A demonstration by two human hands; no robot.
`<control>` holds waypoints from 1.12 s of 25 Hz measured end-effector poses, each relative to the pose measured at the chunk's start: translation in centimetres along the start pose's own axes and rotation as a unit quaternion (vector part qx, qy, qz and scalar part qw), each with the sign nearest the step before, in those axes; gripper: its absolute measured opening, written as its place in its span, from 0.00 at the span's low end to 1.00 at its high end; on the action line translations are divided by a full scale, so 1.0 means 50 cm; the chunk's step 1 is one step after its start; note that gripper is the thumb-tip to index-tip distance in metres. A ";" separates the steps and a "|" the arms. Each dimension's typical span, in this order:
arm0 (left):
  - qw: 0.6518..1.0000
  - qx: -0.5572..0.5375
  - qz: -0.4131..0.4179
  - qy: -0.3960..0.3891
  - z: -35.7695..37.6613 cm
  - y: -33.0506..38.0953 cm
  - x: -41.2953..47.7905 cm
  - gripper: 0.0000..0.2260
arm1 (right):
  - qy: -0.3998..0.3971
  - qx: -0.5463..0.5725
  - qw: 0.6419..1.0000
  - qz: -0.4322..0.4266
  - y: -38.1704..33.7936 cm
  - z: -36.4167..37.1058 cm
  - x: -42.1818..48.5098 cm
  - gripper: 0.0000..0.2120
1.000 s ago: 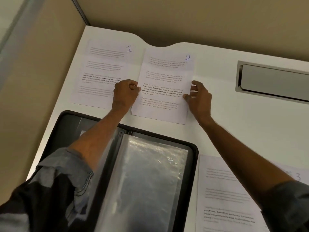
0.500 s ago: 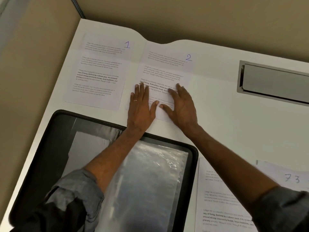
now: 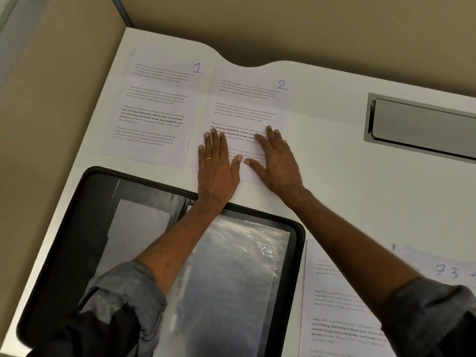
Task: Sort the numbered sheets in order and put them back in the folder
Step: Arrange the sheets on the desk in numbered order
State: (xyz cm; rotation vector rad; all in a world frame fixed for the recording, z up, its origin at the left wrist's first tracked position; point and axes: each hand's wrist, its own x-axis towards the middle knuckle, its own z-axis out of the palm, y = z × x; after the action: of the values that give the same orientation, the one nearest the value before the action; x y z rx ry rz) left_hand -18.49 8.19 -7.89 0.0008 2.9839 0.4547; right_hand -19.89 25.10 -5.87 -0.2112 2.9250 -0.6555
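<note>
View: head camera, looking down over both forearms.
Hands, count: two, both bare, lying side by side on one sheet.
Left hand [image 3: 217, 166]: flat, palm down, fingers straight and close together, thumb spread out to the right; a thin ring [image 3: 208, 158] on one finger.
Right hand [image 3: 278, 161]: flat, palm down, fingers straight and slightly fanned, thumb angled left, its tip nearly meeting the left thumb.
Sheets laid out far, count: two, white, rectangular, printed in paragraphs, one passage bold.
Sheet 1 [image 3: 154, 106]: far left, flat, a blue handwritten 1 at its top right corner.
Sheet 2 [image 3: 247, 104]: just right of sheet 1, its lower half under both hands, a blue 2 at its top right.
Loose sheets [image 3: 337, 305]: near right, overlapping; a handwritten 7 and 3 show at the right edge; exact count cannot be told.
Folder [image 3: 59, 240]: one, black, rounded corners, lying open at near left, just below the two numbered sheets.
Plastic sleeve [image 3: 231, 279]: clear, glossy, wrinkled, on the folder's right half.
Desk [image 3: 360, 191]: white, smooth, its far edge wavy.
Hatch [image 3: 422, 124]: one grey metal rectangle set into the desk, far right.
Sleeves: grey fabric, rolled up on both forearms.
</note>
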 end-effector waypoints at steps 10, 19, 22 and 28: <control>1.000 -0.003 0.001 0.017 -0.020 0.015 -0.018 0.35 | 0.018 -0.007 1.000 -0.024 -0.001 -0.019 -0.034 0.28; 0.993 -0.053 0.095 0.035 -0.061 0.145 -0.155 0.32 | 0.036 0.003 0.999 0.034 0.017 -0.104 -0.250 0.34; 0.989 -0.070 0.132 0.017 -0.057 0.206 -0.225 0.31 | 0.058 0.005 0.997 0.052 0.047 -0.132 -0.333 0.33; 0.979 -0.070 0.190 0.018 -0.016 0.327 -0.363 0.31 | 0.082 0.018 0.993 0.087 0.125 -0.184 -0.514 0.30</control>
State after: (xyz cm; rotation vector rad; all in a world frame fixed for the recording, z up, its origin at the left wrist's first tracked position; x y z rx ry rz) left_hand -0.84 23.21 -0.06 0.5622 2.9788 0.7087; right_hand 3.16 38.78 2.28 0.1061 3.0362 -0.7290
